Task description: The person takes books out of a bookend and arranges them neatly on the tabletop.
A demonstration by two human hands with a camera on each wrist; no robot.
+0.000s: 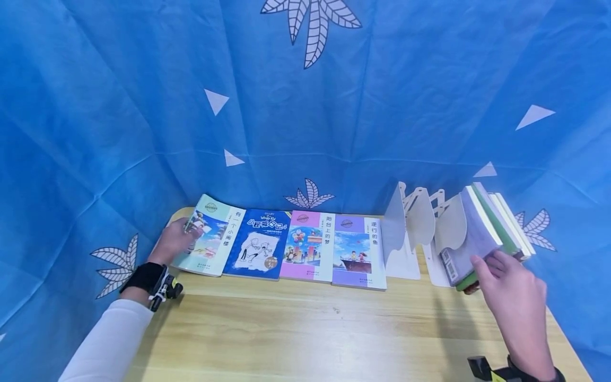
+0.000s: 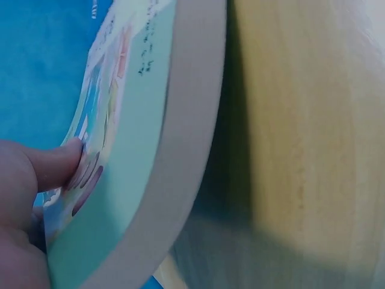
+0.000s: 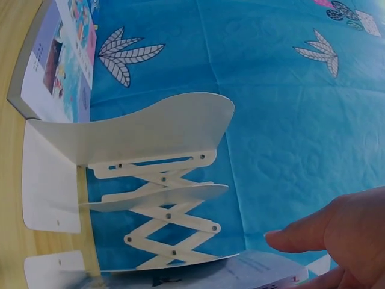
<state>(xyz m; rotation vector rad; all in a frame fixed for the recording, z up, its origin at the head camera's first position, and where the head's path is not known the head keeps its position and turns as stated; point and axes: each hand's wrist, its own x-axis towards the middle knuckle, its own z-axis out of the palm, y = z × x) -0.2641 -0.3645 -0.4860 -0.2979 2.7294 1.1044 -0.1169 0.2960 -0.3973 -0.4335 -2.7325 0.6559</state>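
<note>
On the left, my left hand grips the outer edge of a pale green paperback, whose left side curves up off the table. In the left wrist view the thumb presses on its cover, with the other fingers mostly hidden. At the right my right hand is at the near edge of several books standing in a white metal bookend. A lavender book is nearest to it. The right wrist view shows the thumb straight, beside the lavender book; the other fingers are largely hidden.
Right of the pale green paperback, a blue comic book, a pink book and a purple book lie face up in a row. Behind them hangs a blue patterned cloth. The wooden table extends in front.
</note>
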